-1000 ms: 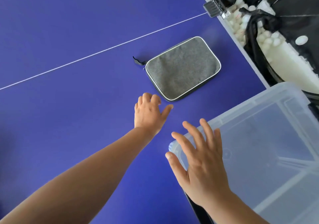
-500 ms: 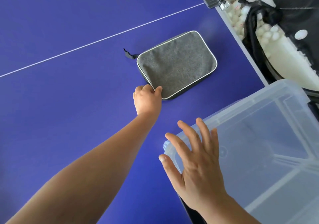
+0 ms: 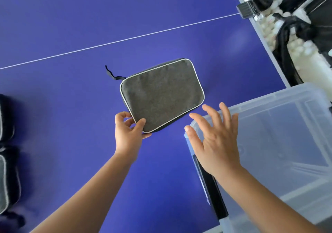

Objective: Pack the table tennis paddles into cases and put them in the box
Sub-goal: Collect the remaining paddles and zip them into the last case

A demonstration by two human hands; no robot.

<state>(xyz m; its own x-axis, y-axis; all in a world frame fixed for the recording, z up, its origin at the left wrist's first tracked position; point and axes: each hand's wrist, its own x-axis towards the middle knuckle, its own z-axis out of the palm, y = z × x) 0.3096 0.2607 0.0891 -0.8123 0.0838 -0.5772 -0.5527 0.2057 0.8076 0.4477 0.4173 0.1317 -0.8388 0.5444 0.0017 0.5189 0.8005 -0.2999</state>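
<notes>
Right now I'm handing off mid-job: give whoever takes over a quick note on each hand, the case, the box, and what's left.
Left hand pinches the near corner of the grey case, which is zipped and lying on the blue table.
Right hand is open, fingers spread over the near rim of the clear box.
The box looks empty.
Left to do: lift this case into the box, then deal with the other cases at the left edge.

Lighting: bright, even daylight; soft shadows. Sharp centre, blurred left edge (wide-angle bending at borders).
</notes>
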